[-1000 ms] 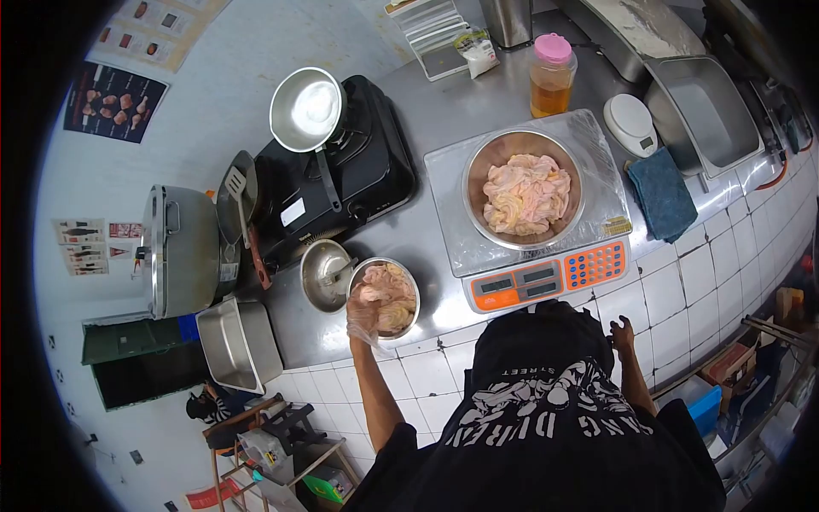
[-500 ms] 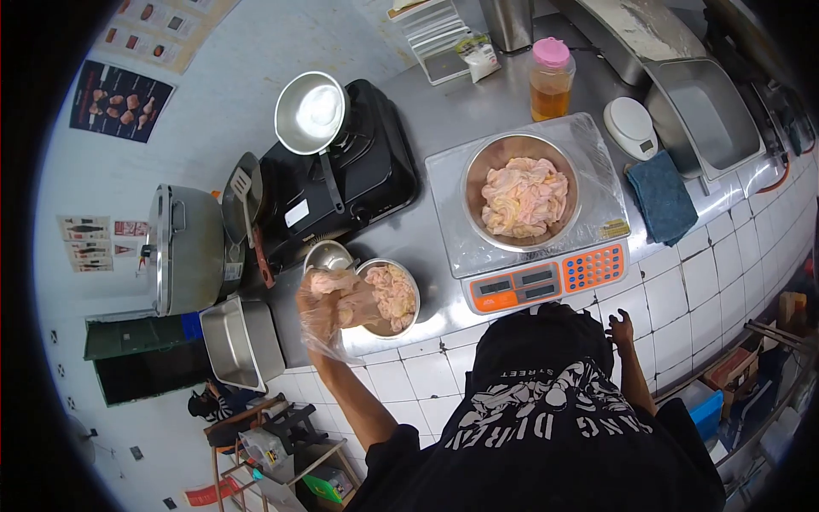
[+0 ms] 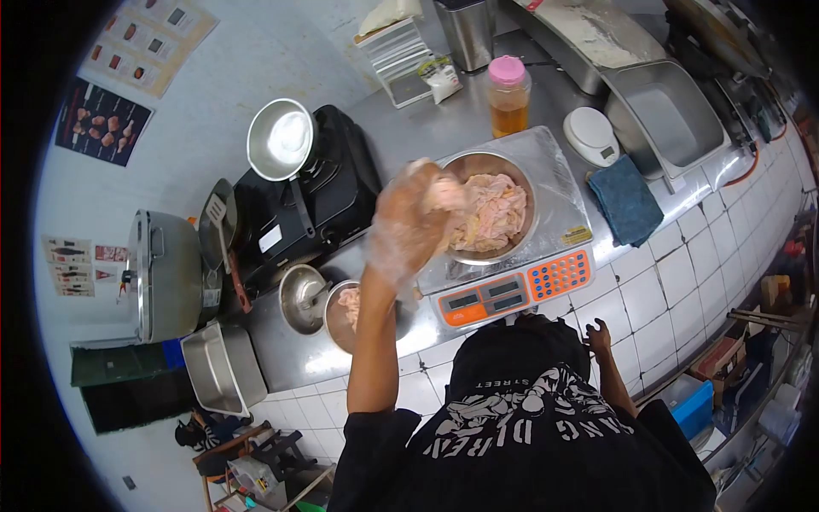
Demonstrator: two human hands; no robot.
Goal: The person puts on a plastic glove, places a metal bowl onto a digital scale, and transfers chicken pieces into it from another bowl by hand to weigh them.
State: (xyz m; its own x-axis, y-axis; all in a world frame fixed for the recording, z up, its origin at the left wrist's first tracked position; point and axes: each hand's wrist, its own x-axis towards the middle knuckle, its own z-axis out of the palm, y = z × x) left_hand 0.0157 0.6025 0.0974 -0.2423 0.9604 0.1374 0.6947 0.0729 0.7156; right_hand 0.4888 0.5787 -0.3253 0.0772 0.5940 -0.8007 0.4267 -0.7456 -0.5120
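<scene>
My left hand (image 3: 414,222), in a clear plastic glove, is closed around a pale pink raw chicken piece (image 3: 445,194). It is held over the left rim of a steel bowl (image 3: 531,200) heaped with raw chicken (image 3: 496,213). That bowl rests on an orange digital scale (image 3: 517,290) whose platform is wrapped in plastic film. To the left, a smaller bowl (image 3: 334,328) contains more raw chicken, partly hidden by my forearm. Bare and away from the counter, my right hand (image 3: 599,336) hangs by my side with its fingers apart, holding nothing.
A small metal bowl (image 3: 300,300) stands left of the chicken bowl. Behind are a black stove (image 3: 345,183) and a saucepan (image 3: 281,141). A pink-lidded jar (image 3: 509,102), white kitchen scale (image 3: 590,136), blue cloth (image 3: 625,200) and steel tray (image 3: 670,119) stand at the back and right.
My left hand has carried the chicken piece from the smaller bowl rightward to the bowl on the scale. My right hand stays by my side. The camera view has shifted slightly.
</scene>
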